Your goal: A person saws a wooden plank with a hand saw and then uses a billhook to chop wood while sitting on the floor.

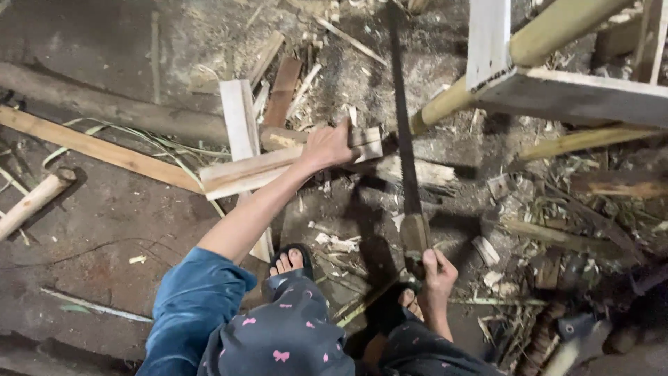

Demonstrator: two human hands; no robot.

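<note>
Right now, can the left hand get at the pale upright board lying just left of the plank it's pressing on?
Probably yes. The left hand rests on the plank, which crosses the pale board; nothing covers the board's upper part, and the saw is on the other side.
</note>
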